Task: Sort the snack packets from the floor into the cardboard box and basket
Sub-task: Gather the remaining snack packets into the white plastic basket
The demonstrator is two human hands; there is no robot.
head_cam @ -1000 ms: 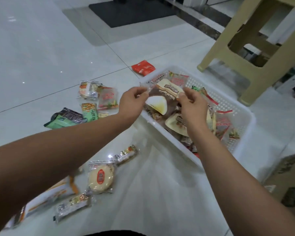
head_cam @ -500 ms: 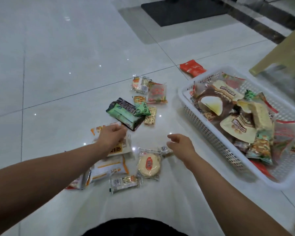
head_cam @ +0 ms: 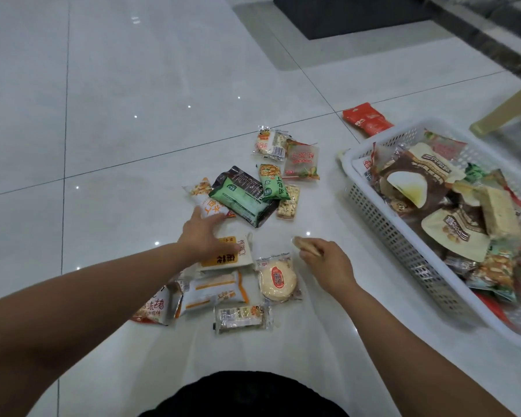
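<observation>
White glossy floor [head_cam: 118, 100], seen from above, with loose snack packets spread to the left of a white plastic basket [head_cam: 403, 239].

Farthest left of the basket, a cluster of white-and-orange packets [head_cam: 214, 293] lying flat. Just beyond them, left hand [head_cam: 205, 236], back from the basket rim of a second ago and now low over the pile. Fingers stretched and apart, tips touching an orange-and-white packet [head_cam: 205, 200], nothing gripped yet.

Nearer the basket, a green packet [head_cam: 241, 197] and a round cake packet [head_cam: 277, 278], both untouched on the tiles.

Next, right hand [head_cam: 328, 263], also returned from the basket, fingers curled and pinching a small tan packet [head_cam: 306, 245], merely reached for on the tiles half a second ago. Packet and hand still apart from the basket wall.

Inside the basket, on top of the heap at its left end, the brown packet [head_cam: 409, 182] held by both hands a second ago, now released and resting. Cardboard box out of view.

For the task: one more packet sorted and another picked up, probably bound for the basket. About a dozen left on the floor to the basket's left, plus a red packet [head_cam: 367, 118] just behind its far corner.
</observation>
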